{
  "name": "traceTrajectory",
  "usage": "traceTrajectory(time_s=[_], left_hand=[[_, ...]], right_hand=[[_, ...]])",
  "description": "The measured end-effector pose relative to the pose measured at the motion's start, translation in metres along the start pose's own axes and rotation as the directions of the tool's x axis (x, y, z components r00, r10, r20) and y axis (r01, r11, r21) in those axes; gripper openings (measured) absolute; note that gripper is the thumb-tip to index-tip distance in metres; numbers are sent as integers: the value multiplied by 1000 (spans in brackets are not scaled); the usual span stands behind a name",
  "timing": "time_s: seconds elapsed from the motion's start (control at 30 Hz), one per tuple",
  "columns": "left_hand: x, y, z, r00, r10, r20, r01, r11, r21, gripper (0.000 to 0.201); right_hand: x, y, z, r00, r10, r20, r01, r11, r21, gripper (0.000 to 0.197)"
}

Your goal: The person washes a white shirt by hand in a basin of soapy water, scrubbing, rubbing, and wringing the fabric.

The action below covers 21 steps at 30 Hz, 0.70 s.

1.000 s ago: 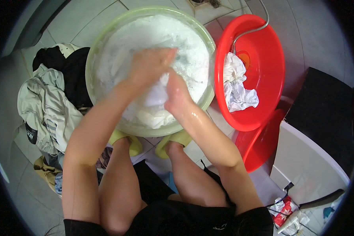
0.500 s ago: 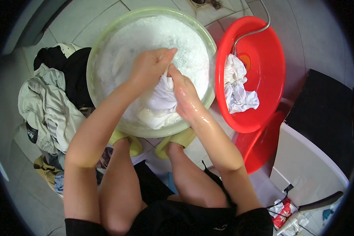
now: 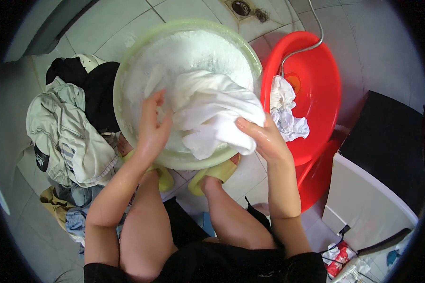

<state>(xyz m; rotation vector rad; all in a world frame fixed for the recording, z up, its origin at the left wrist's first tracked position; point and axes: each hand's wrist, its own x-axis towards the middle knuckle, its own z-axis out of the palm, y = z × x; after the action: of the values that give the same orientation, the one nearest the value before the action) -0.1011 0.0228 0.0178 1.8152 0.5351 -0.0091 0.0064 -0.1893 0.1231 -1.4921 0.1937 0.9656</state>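
A wet white garment (image 3: 212,111), bunched in folds, hangs over the near right part of a pale green basin (image 3: 116,94) filled with foamy water (image 3: 193,49). My right hand (image 3: 269,141) grips the cloth at its right end, thumb pressed on top and the other fingers partly hidden underneath. At the cloth's left side, my left hand (image 3: 153,129) is open, its thumb apart from its bent fingers, over the suds. More pale cloth (image 3: 153,80) shows dimly in the foam at the left.
A red basin (image 3: 323,94) to the right holds crumpled white clothes (image 3: 288,115) and a metal hose (image 3: 307,48). Left of the green basin lie a light denim garment (image 3: 71,132) and black clothes (image 3: 101,94). A floor drain (image 3: 241,8) is at the far side.
My hands have moved apart from their twisting hold. The white garment has spread out and shifted right with my right hand, while my left hand has come away to the left, near the cloth.
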Motion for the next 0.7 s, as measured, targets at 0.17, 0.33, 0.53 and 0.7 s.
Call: traceTrajectory(time_s=[0.17, 0.33, 0.53, 0.7], left_hand=[[-24, -4, -6, 955, 65, 288, -99, 989, 106, 80], [-23, 12, 0, 931, 118, 347, -138, 990, 36, 93], [-23, 29, 1, 968, 157, 196, -135, 983, -121, 69], [-12, 41, -2, 958, 112, 263, -12, 936, -353, 44]], right_hand=[[-43, -34, 23, 988, -110, -113, 120, 989, 87, 52], [-91, -64, 35, 935, -272, -228, 308, 941, 140, 58], [-122, -69, 13, 744, -645, -176, 664, 744, 77, 61], [-133, -86, 11, 629, -768, -118, 777, 622, 96, 59]])
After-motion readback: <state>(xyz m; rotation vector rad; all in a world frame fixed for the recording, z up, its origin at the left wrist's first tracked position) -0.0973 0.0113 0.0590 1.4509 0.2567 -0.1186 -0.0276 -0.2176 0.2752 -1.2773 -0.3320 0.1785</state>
